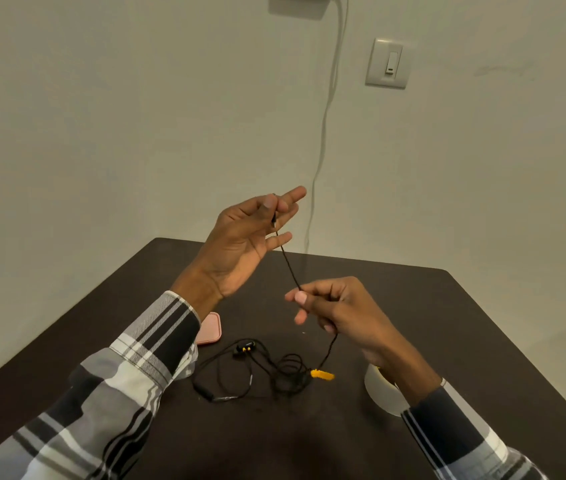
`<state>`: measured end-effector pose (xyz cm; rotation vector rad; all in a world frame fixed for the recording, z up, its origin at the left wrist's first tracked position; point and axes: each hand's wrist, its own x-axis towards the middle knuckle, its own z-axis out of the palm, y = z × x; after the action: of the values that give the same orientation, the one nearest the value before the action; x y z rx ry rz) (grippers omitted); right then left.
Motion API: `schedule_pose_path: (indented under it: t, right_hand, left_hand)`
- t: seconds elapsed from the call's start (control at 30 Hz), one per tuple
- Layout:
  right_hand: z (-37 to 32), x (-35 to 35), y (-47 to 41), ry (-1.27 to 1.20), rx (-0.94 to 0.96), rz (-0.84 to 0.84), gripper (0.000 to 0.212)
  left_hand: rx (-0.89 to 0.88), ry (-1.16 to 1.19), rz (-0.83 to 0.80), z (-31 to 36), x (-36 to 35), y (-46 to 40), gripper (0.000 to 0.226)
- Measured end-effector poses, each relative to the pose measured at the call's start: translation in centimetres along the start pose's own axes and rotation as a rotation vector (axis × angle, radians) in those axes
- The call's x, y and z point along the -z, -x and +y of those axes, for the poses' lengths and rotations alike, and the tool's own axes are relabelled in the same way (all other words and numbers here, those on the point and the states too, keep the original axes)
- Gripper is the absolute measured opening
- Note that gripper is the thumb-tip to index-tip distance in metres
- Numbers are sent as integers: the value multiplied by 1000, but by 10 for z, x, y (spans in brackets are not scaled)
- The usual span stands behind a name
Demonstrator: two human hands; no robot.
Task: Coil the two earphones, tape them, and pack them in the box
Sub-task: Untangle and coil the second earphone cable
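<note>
Two hands are raised over a dark table (447, 323). At 12 o'clock from the table's middle, the left hand (240, 244) is lifted palm-up, its thumb and forefinger pinching the plug end of a thin black earphone cable (290, 268), the other fingers spread straight. That cable runs taut down to the right hand (337, 306), at about 2 o'clock, whose curled fingers grip it; below the fist it drops to a yellow tag (323, 374) lying on the tabletop. Just at 9 o'clock of that tag the rest of the black wire lies in a loose tangle (285, 372), with yellow-tipped earbuds (245, 349) and a slim inline remote (205, 393). A pink rounded-corner box (210, 329) shows under the left plaid sleeve (118, 375), at 10 o'clock. A white roll of tape (378, 389) sits at 3 o'clock, partly behind the right wrist. The tabletop is matte, dark brown, square-cornered. Behind it stands a plain pale wall with a rectangular white switch plate (388, 63) and a thin white cord (326, 109) hanging down.
</note>
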<state>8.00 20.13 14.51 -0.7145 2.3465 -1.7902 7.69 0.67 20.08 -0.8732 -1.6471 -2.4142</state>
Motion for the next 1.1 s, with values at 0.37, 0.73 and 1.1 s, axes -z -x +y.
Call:
schedule_pose_path:
  t: [0.37, 0.73, 1.1]
  right_hand:
    - [-30, 23, 14, 190, 147, 93, 15]
    - [-28, 28, -19, 236, 231, 224, 14]
    - [7, 7, -28, -87, -6, 118, 14]
  left_hand:
    - [151, -634, -119, -17, 20, 5, 19]
    - [378, -488, -345, -19, 12, 22, 17]
    - [211, -20, -321, -9, 6, 18, 19]
